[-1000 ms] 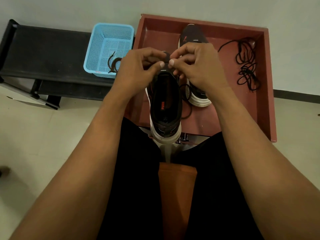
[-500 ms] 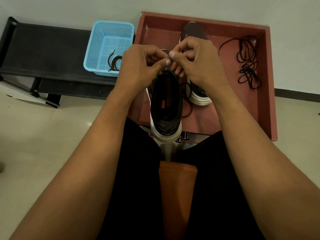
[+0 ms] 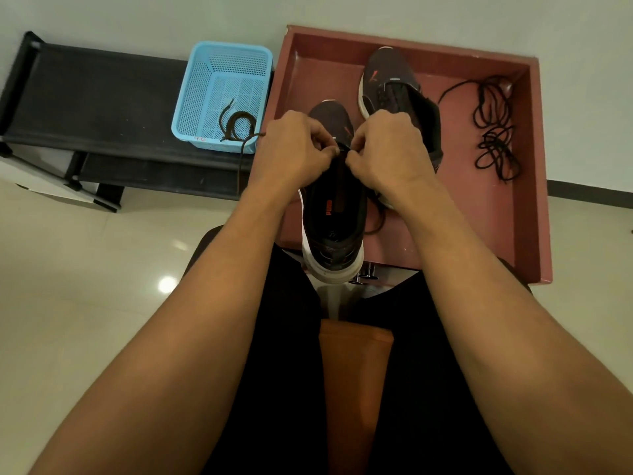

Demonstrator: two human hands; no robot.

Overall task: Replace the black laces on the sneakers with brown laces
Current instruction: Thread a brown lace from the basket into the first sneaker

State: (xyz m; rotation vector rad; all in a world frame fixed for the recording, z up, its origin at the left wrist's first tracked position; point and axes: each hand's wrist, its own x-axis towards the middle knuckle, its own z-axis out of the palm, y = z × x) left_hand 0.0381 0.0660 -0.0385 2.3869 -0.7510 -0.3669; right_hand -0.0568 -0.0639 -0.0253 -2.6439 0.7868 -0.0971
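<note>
2 bare forearms point(image 3: 212, 303), black garment point(image 3: 284, 389) over both thighs

Your near sneaker point(image 3: 334, 231): dark matt knit cloth upper, smooth white rubbery sole. Your far sneaker point(image 3: 390, 84): same matt cloth. The tray point(image 3: 534, 166) you work over looks like painted wood, red-brown, dull. Basket point(image 3: 195, 97): light blue plastic, perforated, slight sheen. Brown lace point(image 3: 239, 123) in it and black laces point(image 3: 493, 138): woven cord, matt. Bench point(image 3: 102, 94) beside you: black, matt, rough-looking. Floor point(image 3: 102, 269): glossy pale tile, you get lamp glare on it. Wall point(image 3: 137, 15): flat matt paint.
</note>
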